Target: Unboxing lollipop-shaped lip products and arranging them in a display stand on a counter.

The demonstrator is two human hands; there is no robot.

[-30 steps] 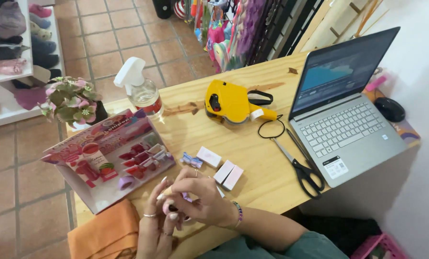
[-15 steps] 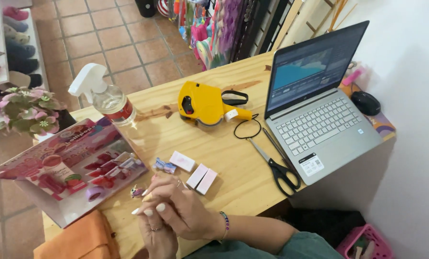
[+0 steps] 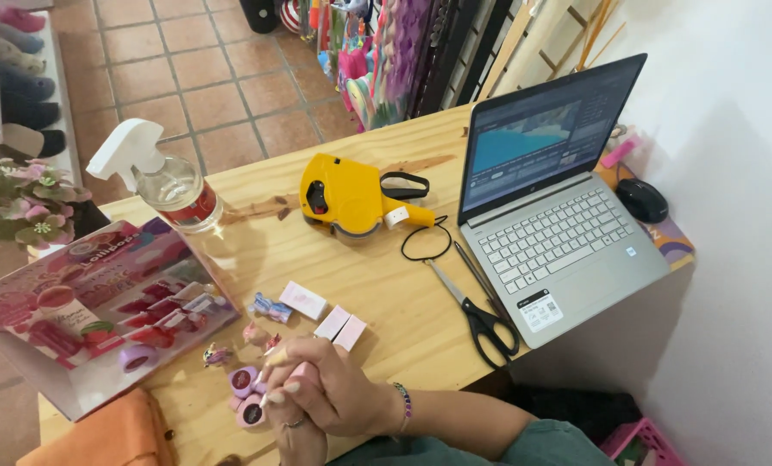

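My right hand, with a beaded bracelet at the wrist, lies over my left hand at the table's near edge. Together they pinch a small pink cosmetic piece; most of it is hidden by the fingers. My left hand wears a ring and is largely covered. Just left of the hands lie two round purple-pink pots. A few tiny wrapped items and small pink boxes lie beyond the fingers.
A pink display box of cosmetics sits at the left, with an orange cloth below it. Further back stand a spray bottle and a yellow label gun. Scissors, an open laptop and a mouse are at the right.
The view has shifted a little, so the table's things sit further left. My hands stay together at the near edge, now closed more tightly around the small pink piece.
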